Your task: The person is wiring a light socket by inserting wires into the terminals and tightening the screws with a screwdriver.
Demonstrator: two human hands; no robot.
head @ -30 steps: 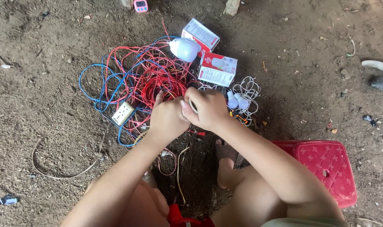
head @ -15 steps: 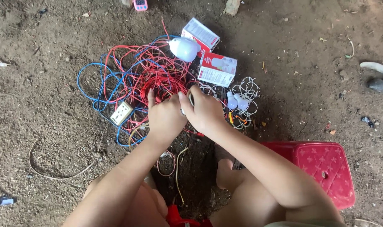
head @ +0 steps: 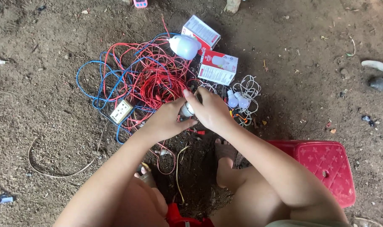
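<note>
A small white round fitting (head: 186,110) sits between the two hands, just above the dirt floor (head: 44,84) and in front of the person's knees. The left hand (head: 166,122) closes its fingers around the fitting from the left, and the right hand (head: 211,110) grips it from the right, thumb and fingers pressed on it. Just beyond the hands lies a tangle of red and blue wires (head: 141,77), with a white socket plate (head: 121,111) in it. Farther out are a white bulb (head: 184,46), two bulb boxes (head: 219,67), small bulbs on white wire (head: 238,100), and a red plastic stool (head: 324,166) at the right.
</note>
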